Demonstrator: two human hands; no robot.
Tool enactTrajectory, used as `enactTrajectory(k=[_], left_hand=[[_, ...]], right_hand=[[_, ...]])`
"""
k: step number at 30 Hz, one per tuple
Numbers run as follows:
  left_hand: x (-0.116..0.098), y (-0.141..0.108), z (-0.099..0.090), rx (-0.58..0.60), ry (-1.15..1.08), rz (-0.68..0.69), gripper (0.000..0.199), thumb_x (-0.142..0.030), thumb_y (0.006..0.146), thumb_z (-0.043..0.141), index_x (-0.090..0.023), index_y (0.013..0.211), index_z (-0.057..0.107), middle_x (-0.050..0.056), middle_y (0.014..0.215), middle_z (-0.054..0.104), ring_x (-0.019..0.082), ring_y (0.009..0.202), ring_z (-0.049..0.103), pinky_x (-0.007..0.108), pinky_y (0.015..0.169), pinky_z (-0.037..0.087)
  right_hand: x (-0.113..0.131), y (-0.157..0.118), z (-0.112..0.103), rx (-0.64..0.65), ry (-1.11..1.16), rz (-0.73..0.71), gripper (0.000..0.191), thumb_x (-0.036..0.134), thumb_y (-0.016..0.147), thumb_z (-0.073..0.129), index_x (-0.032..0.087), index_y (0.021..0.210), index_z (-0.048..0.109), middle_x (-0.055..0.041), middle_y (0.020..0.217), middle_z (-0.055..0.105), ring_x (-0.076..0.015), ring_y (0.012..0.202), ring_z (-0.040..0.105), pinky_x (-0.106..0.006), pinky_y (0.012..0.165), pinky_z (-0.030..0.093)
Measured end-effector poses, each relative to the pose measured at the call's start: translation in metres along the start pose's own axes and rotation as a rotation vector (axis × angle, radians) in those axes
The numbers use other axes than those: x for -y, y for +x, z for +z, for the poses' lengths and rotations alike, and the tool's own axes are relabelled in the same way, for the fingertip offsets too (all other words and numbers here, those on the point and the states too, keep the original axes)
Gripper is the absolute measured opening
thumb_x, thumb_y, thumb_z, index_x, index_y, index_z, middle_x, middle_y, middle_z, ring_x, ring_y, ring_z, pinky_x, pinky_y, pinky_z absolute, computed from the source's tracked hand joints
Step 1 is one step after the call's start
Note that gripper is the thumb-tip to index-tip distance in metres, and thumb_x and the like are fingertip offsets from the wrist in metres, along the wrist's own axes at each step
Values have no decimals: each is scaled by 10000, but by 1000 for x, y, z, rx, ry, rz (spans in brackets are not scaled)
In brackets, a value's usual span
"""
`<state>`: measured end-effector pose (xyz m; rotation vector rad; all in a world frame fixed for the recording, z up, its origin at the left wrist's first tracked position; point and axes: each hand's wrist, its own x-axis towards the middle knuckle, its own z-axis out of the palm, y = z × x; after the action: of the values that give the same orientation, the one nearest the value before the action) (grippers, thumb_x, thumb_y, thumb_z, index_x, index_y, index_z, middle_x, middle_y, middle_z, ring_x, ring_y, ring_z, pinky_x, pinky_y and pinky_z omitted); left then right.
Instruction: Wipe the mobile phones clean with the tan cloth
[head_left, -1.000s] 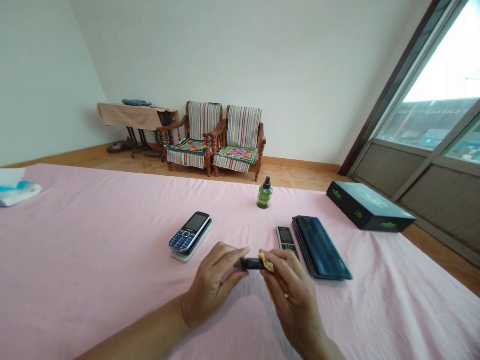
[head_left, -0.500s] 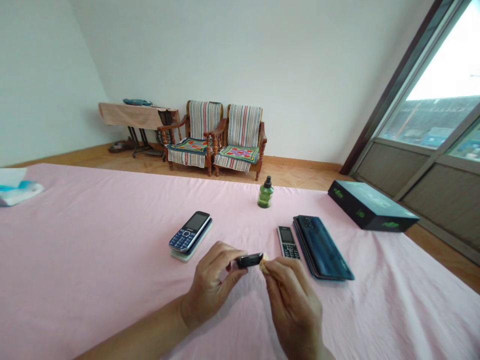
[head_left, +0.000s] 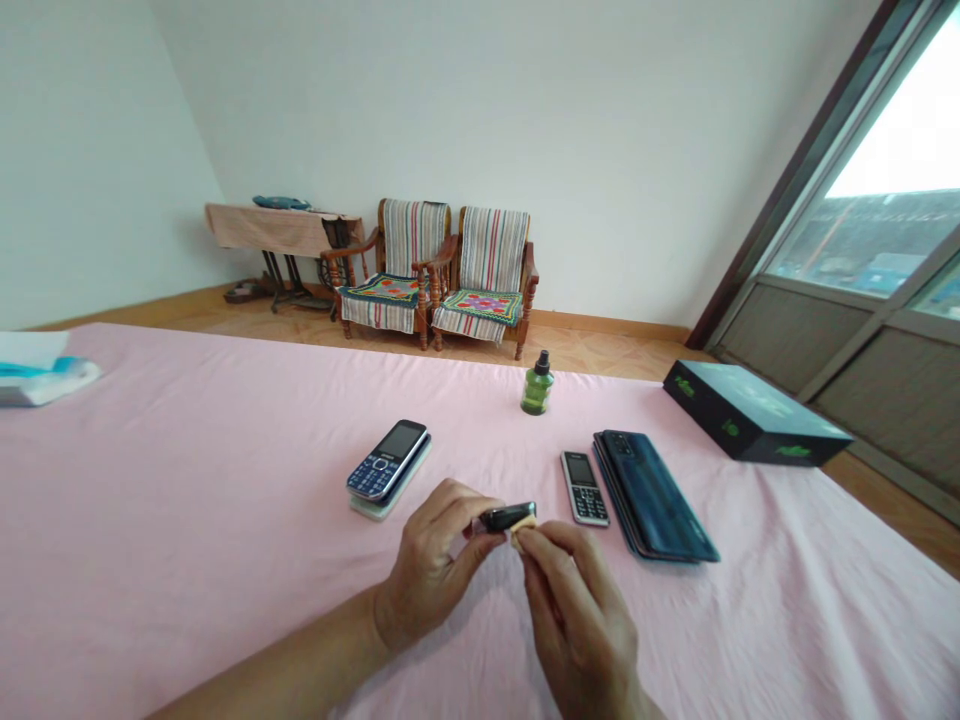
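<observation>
A pale-walled room with a tiled floor is largely filled by a pink cloth (head_left: 225, 480) in the foreground, and a green bottle (head_left: 537, 388) stands upright near the cloth's far edge. Well behind the bottle, against the wall, are two wooden armchairs (head_left: 431, 270) with striped covers and bright embroidered seat pads, and farther left is a treadle table (head_left: 277, 228) draped in peach fabric. Well right of the bottle, a large window (head_left: 862, 250) shows rooftops, and a black box (head_left: 750, 415) with green markings lies on the cloth's edge. In front of the bottle and to its left, a blue keypad phone (head_left: 386, 462) rests on a pale green slab (head_left: 390, 503). Just in front of the bottle and to its right, a small candy-bar phone (head_left: 585, 488) lies just beside a stack of dark blue smartphones (head_left: 652, 497). A tissue packet (head_left: 41, 378) sits far left of the bottle. Directly in front of the bottle, the hands are close together: the left hand (head_left: 435, 565) pinches a small black object (head_left: 510, 517), and the right hand (head_left: 577, 615) pinches a cream-coloured scrap (head_left: 523, 535) against its end.
</observation>
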<state>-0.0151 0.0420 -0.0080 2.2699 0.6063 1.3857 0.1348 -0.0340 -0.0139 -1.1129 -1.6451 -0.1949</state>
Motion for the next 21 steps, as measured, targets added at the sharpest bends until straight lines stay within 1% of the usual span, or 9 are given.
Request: enactTrajectory(k=[4,7,11,15,21], left_hand=[[-1,1,0,12,-3,11,185,-270,957,546,-155,1072,634,84,867,638,193,775,573,292,675,475],[-1,1,-1,19,-9,3,200,-285,963,535,-152,1076,633,88,867,637,192,774,575,291,674,480],[-2,0,-1,35,-10,-21,169,-242,945,567,-157,1072,640,86,874,639,197,801,583,296,699,482],[-4,1,-1,38,-27,-14,162,-197,931,582,-160,1076,643,84,900,647,205,841,593,305,739,483],[-3,2,-1,51,-72,2,175,-208,944,561,-167,1096,637,83,924,647,205,863,590,307,760,488]], right_hand=[[1,-2,2,62,-22,4,320,27,902,488,178,1162,598,-92,974,615,-163,898,634,-256,791,569],[2,0,1,43,-14,-2,303,28,901,489,170,1148,591,-91,961,612,-163,885,632,-258,785,571],[1,4,-1,-11,-43,-33,326,15,886,520,168,1167,582,-95,959,607,-168,891,626,-253,759,567],[0,0,-1,3,-84,-41,354,2,876,528,167,1183,590,-102,974,613,-179,907,631,-263,763,566],[-3,-8,1,30,-96,-83,424,3,872,505,161,1261,560,-122,1020,625,-203,933,636,-307,788,575]])
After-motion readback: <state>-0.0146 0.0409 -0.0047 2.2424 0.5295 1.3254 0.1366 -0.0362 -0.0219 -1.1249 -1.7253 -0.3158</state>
